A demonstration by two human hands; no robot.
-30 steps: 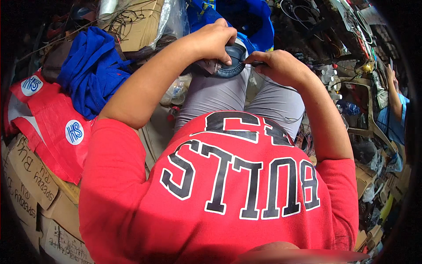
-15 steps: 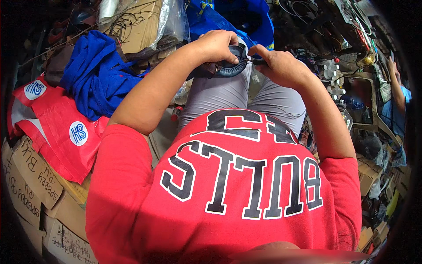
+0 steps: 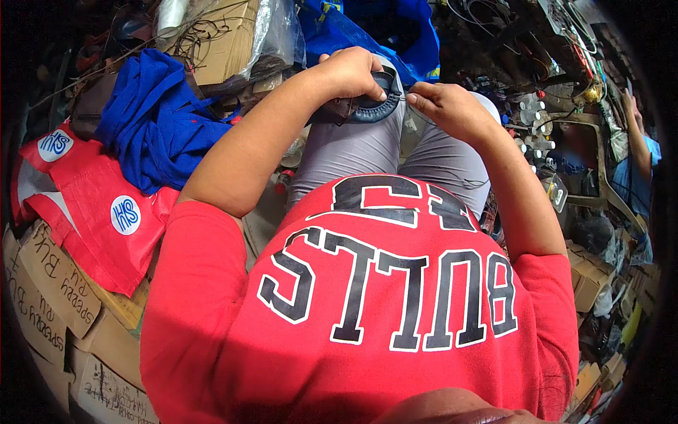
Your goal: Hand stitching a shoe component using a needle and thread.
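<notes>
A dark navy shoe (image 3: 373, 113) with a ridged, curved rim rests on my lap, over my left thigh. My left hand (image 3: 353, 75) is closed on its upper side, the thumb pressed on the inner edge of the rim. To the right of the shoe, my right hand (image 3: 450, 109) has its fingertips pinched together. A thin dark strand (image 3: 402, 97), seemingly thread, runs from the shoe's rim to these fingertips. Whether a tool is also inside the right hand is hidden.
A blue bag (image 3: 417, 32) stands beyond my knees. Blue cloth (image 3: 152, 120), a red bag (image 3: 106, 212) and cardboard boxes (image 3: 63, 290) lie on the left. Small bottles (image 3: 533, 116) and a chair-like frame (image 3: 600, 162) are on the right. Another person's arm (image 3: 638, 134) shows at the far right.
My right hand has drawn slightly right, away from the shoe, and its raised index finger has come down into a pinch. My left hand stays on the shoe.
</notes>
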